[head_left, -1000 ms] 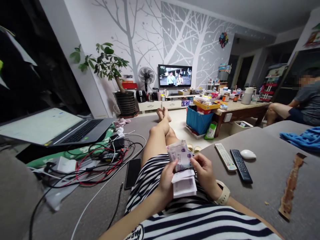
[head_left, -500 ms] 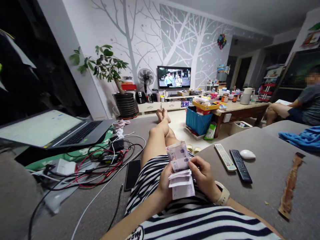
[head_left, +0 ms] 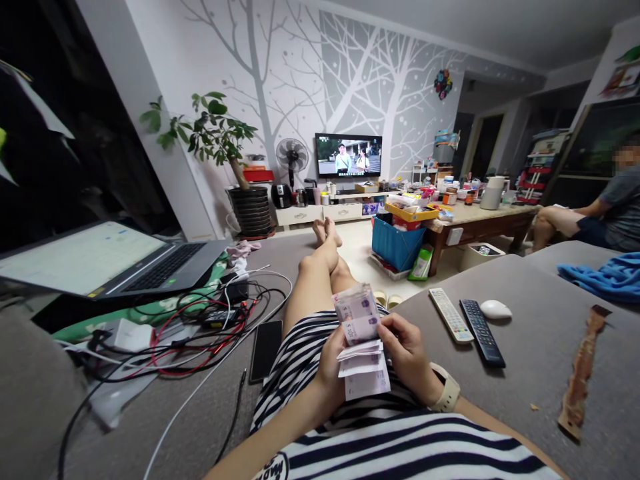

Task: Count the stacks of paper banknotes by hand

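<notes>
I hold a wad of purple and white banknotes (head_left: 361, 340) over my lap, above my striped dress. My left hand (head_left: 331, 365) grips the wad from the left, thumb across the folded-down notes. My right hand (head_left: 409, 353), a pale watch on its wrist, pinches the right edge of the notes with thumb and fingers. The upper notes stand up, the lower ones are bent toward me. My bare legs stretch out ahead on the grey sofa.
An open laptop (head_left: 110, 257), tangled cables (head_left: 190, 327) and a black phone (head_left: 265, 349) lie to my left. To my right lie two remotes (head_left: 467, 321), a white mouse (head_left: 495, 309), a wooden back scratcher (head_left: 580, 370) and a blue cloth. Another person (head_left: 595, 213) sits far right by a cluttered table (head_left: 480, 217).
Another note has been folded down toward me from the upright part of the wad. Both hands stay in place over my lap.
</notes>
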`<action>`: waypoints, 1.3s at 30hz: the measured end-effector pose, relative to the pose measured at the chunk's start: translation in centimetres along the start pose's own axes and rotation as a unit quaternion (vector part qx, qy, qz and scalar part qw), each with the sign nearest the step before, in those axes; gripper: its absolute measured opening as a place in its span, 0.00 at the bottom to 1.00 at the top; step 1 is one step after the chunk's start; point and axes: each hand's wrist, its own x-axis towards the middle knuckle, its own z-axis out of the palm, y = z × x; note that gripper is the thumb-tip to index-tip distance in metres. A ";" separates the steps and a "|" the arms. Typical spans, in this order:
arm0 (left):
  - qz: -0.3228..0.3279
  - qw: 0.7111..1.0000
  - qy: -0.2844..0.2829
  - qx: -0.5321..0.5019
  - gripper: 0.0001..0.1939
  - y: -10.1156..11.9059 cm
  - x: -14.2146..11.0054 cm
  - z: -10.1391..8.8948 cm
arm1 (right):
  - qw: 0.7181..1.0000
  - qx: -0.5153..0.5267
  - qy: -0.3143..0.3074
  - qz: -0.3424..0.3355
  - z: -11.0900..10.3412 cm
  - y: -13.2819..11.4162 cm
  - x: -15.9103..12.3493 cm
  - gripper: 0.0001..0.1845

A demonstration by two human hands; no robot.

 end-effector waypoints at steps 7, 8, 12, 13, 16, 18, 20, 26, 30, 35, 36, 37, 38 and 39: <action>0.012 1.000 -0.006 0.006 0.21 0.1 -0.2 -0.2 | 1.000 -0.009 -0.001 0.001 0.0 -0.1 0.0 0.13; 0.011 1.000 -0.005 0.008 0.20 0.1 -0.2 -0.2 | 1.000 -0.009 -0.001 0.001 0.0 0.0 0.0 0.13; 0.007 1.000 -0.001 0.012 0.21 0.2 -0.2 -0.1 | 1.000 -0.006 -0.002 0.002 0.0 0.0 0.0 0.13; 0.006 1.000 -0.001 0.009 0.21 0.2 -0.2 -0.1 | 1.000 -0.004 -0.003 0.003 0.0 0.0 0.0 0.13; 0.009 1.000 -0.003 0.000 0.22 0.2 -0.3 0.2 | 1.000 -0.001 -0.004 0.003 0.0 0.0 0.0 0.13; 0.014 1.000 -0.006 0.002 0.23 0.2 -0.3 0.3 | 1.000 -0.001 -0.004 0.003 0.0 0.1 0.0 0.13; 0.013 1.000 -0.006 0.008 0.23 0.1 -0.3 0.2 | 1.000 -0.003 -0.003 0.001 0.0 0.1 0.0 0.13; -0.001 1.000 -0.015 0.017 0.26 0.2 -0.5 0.1 | 1.000 -0.002 0.000 0.002 0.0 0.2 -0.1 0.12; -0.005 1.000 -0.022 0.015 0.27 0.3 -0.7 0.5 | 1.000 0.008 0.010 0.011 0.1 0.2 -0.1 0.11; -0.018 1.000 -0.012 -0.010 0.26 0.2 -0.6 0.5 | 1.000 0.013 0.010 0.011 0.0 0.1 -0.1 0.12; -0.017 1.000 -0.015 -0.014 0.25 0.2 -0.6 0.5 | 1.000 0.011 0.009 0.010 0.0 0.1 -0.1 0.12; -0.015 1.000 -0.018 -0.017 0.25 0.2 -0.6 0.5 | 1.000 0.009 0.008 0.009 0.0 0.2 -0.1 0.13; -0.012 1.000 -0.022 -0.017 0.25 0.2 -0.7 0.5 | 1.000 0.008 0.008 0.009 0.0 0.2 -0.1 0.13; -0.010 0.999 -0.026 -0.017 0.25 0.2 -0.7 0.5 | 1.000 0.007 0.007 0.008 0.0 0.2 -0.1 0.13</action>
